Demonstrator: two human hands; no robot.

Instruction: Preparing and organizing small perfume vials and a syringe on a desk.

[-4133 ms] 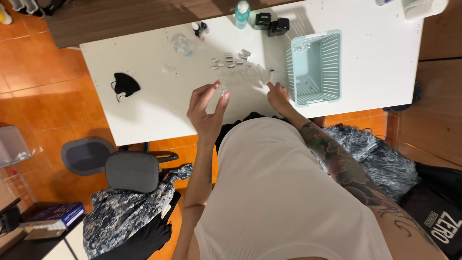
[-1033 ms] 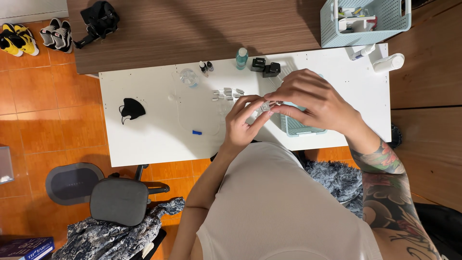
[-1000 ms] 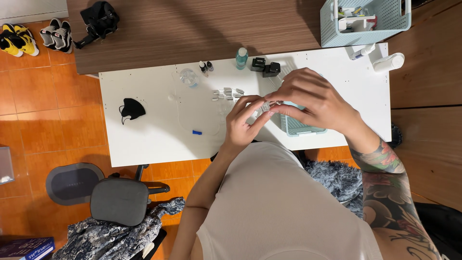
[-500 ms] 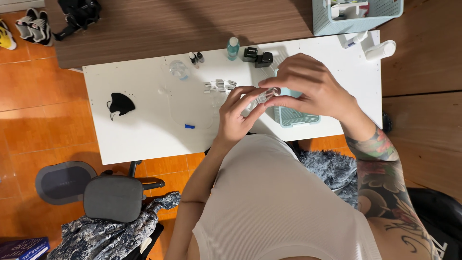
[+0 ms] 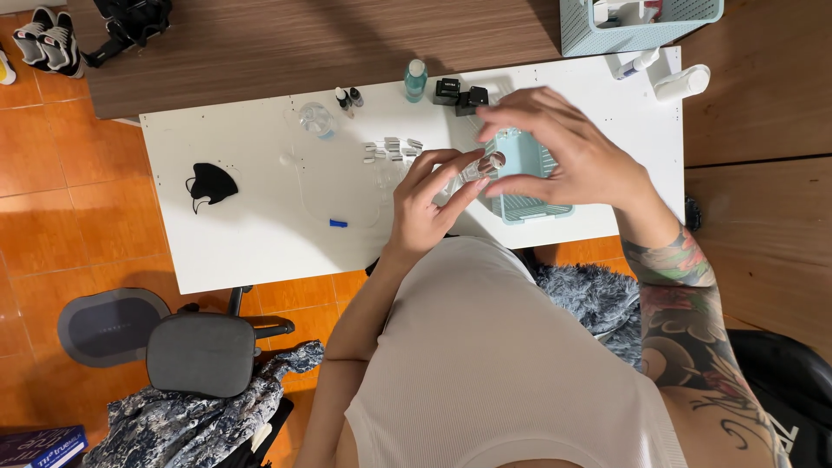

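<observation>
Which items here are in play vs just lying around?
In play: left hand and right hand gripping a small clear glass vial; row of small vials; light-blue slatted plastic basket.
Lying about: black face mask; teal bottle; grey chair.

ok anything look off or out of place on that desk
Nothing spilled or broken. The one odd thing is a black face mask lying crumpled alone on the white table, far from the small vial that both hands hold.

Bright, even indoor light falls from above. The white rectangular table glares slightly, washing out small items. Soft shadows lie beneath the hands. Focus is fair; edges bend a little.
</observation>
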